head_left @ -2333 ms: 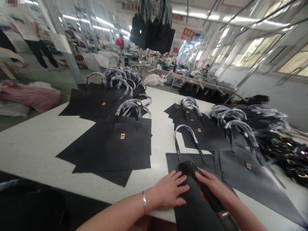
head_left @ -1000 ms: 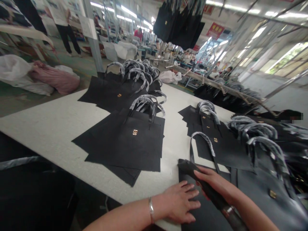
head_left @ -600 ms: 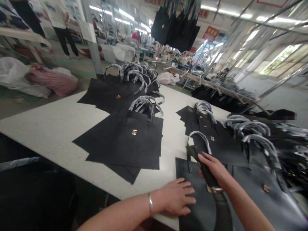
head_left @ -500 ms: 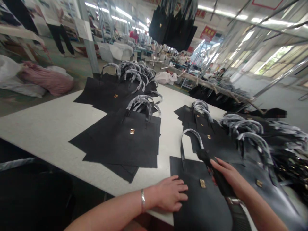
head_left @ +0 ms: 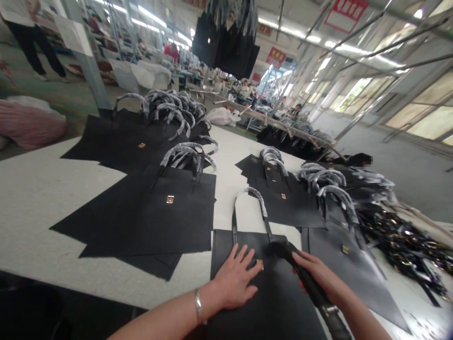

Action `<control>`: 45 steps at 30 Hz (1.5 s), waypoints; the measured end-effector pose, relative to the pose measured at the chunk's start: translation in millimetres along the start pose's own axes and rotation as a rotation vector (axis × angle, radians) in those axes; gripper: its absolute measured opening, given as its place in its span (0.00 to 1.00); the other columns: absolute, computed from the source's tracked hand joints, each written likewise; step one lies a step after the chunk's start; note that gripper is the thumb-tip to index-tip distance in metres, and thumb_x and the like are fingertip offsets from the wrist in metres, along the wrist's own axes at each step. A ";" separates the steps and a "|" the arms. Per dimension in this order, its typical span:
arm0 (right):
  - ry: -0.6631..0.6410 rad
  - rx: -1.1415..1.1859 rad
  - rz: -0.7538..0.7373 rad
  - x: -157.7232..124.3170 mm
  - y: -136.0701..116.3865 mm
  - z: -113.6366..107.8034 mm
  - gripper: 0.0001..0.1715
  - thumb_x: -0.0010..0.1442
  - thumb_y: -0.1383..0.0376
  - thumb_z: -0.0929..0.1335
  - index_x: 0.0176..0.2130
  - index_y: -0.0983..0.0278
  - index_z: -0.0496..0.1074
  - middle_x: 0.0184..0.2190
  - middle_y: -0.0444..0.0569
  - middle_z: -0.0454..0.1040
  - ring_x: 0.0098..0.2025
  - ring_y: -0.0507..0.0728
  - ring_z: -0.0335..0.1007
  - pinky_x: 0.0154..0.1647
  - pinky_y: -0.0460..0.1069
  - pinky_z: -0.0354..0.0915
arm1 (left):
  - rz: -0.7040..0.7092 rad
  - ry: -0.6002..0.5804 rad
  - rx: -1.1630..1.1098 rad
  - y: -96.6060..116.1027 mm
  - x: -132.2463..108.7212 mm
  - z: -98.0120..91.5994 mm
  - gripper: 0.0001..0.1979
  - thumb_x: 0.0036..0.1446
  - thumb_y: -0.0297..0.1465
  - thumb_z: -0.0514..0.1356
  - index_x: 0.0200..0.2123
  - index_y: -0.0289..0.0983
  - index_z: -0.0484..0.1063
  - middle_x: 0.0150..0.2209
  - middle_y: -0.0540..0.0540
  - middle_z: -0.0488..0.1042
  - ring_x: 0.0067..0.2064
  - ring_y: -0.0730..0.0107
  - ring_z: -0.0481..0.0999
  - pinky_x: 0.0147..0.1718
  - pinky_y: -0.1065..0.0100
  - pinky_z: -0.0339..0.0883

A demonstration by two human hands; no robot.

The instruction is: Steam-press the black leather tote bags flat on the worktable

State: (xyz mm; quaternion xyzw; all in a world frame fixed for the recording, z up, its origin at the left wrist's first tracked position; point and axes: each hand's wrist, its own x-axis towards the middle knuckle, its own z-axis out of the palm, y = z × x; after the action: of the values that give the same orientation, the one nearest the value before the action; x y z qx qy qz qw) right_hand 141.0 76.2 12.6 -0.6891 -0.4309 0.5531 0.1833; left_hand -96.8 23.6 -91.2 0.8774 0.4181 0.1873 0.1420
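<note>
A black leather bag panel (head_left: 276, 302) lies flat before me, with a gold clasp (head_left: 260, 265) and a plastic-wrapped handle (head_left: 257, 194) arching from its top edge. My left hand (head_left: 238, 277) rests on this panel with fingers spread, its index fingertip beside the clasp. In my right hand (head_left: 314, 273) is a black tube-shaped tool (head_left: 308, 286), with a ribbed hose-like part trailing behind it. The tool's tip is at the panel's top edge, near the base of the handle's right end; whether it touches cannot be seen.
A stack of black bag panels (head_left: 141, 222) lies on the pale table (head_left: 24, 184) at left, another pile behind it. More panels (head_left: 286, 203) overlap at right, beside a heap of buckled straps (head_left: 399, 241). Bag panels (head_left: 226, 47) hang overhead. People and workstations occupy the background.
My view has swung right. My left hand has slid up the panel towards the clasp. The tool has shifted from along the handle's right end down to the panel's top edge.
</note>
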 end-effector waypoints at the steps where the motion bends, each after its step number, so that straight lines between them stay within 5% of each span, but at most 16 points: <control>1: -0.012 0.000 -0.003 6.7 -3.3 -0.2 0.20 0.59 0.53 0.67 0.46 0.63 0.65 0.21 0.42 0.71 0.15 0.53 0.67 0.13 0.45 0.64 | 0.000 -0.003 -0.001 -1.3 -0.6 0.6 0.31 0.60 0.48 0.50 0.64 0.44 0.50 0.66 0.41 0.49 0.66 0.47 0.44 0.61 0.43 0.34; 12: -0.153 0.000 0.038 21.1 -9.9 -20.2 0.18 0.58 0.52 0.68 0.40 0.63 0.66 0.23 0.44 0.72 0.15 0.52 0.68 0.12 0.45 0.64 | -0.018 -0.014 -0.021 -0.5 1.0 -2.0 0.31 0.60 0.47 0.51 0.63 0.44 0.52 0.65 0.41 0.50 0.66 0.46 0.44 0.61 0.43 0.33; 18: -0.057 0.046 -0.064 47.8 -25.4 0.0 0.15 0.58 0.54 0.68 0.40 0.61 0.65 0.21 0.41 0.70 0.15 0.52 0.67 0.13 0.46 0.65 | -0.018 -0.017 -0.018 -1.7 1.7 -4.4 0.31 0.60 0.47 0.51 0.63 0.44 0.52 0.65 0.41 0.51 0.66 0.47 0.44 0.61 0.42 0.33; 22: 0.029 0.077 -0.089 40.4 -24.7 -16.3 0.15 0.60 0.54 0.67 0.41 0.61 0.64 0.22 0.41 0.70 0.16 0.51 0.67 0.14 0.45 0.65 | -0.024 -0.024 -0.020 -5.1 -1.8 -6.9 0.31 0.59 0.47 0.52 0.63 0.45 0.52 0.66 0.42 0.50 0.66 0.47 0.44 0.62 0.43 0.34; 26: -0.069 0.070 -0.022 20.0 -10.3 -30.6 0.17 0.58 0.53 0.68 0.40 0.62 0.65 0.23 0.44 0.72 0.16 0.52 0.68 0.13 0.46 0.64 | -0.023 -0.025 -0.024 -7.3 -3.0 -8.5 0.31 0.59 0.47 0.52 0.63 0.45 0.53 0.66 0.42 0.51 0.66 0.48 0.45 0.62 0.43 0.33; 30: -0.151 0.069 0.003 29.1 -7.8 -14.9 0.17 0.57 0.53 0.69 0.38 0.63 0.66 0.23 0.45 0.73 0.16 0.53 0.68 0.13 0.47 0.65 | -0.014 -0.030 -0.012 -7.0 -2.3 -10.4 0.31 0.59 0.46 0.53 0.63 0.45 0.53 0.65 0.42 0.51 0.66 0.48 0.46 0.62 0.43 0.34; 34: -0.062 0.108 -0.060 49.5 -18.2 -12.0 0.15 0.59 0.54 0.67 0.38 0.61 0.64 0.23 0.43 0.72 0.17 0.52 0.68 0.15 0.46 0.66 | -0.017 -0.035 -0.002 -9.6 -3.1 -14.1 0.30 0.58 0.46 0.54 0.62 0.45 0.54 0.65 0.42 0.51 0.66 0.48 0.46 0.61 0.44 0.35; 41: 0.000 0.101 0.021 29.6 -5.4 -54.2 0.15 0.59 0.55 0.68 0.40 0.63 0.64 0.22 0.46 0.72 0.16 0.53 0.67 0.13 0.46 0.63 | -0.006 -0.045 -0.008 -18.4 -4.7 -22.0 0.30 0.59 0.47 0.53 0.62 0.46 0.54 0.65 0.42 0.51 0.66 0.48 0.46 0.61 0.44 0.35; 45: -0.003 0.115 0.015 43.8 -5.9 -45.7 0.16 0.58 0.55 0.68 0.40 0.63 0.65 0.23 0.46 0.72 0.16 0.53 0.67 0.13 0.46 0.63 | 0.005 -0.057 0.000 -18.7 -2.8 -22.1 0.31 0.59 0.46 0.54 0.63 0.45 0.53 0.65 0.43 0.51 0.66 0.49 0.46 0.62 0.43 0.35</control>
State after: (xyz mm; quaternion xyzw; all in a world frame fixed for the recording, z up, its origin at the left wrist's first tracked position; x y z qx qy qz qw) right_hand 181.5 124.6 5.1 -0.6798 -0.3934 0.5795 0.2176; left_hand -121.0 34.9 -79.7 0.8835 0.4116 0.1629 0.1535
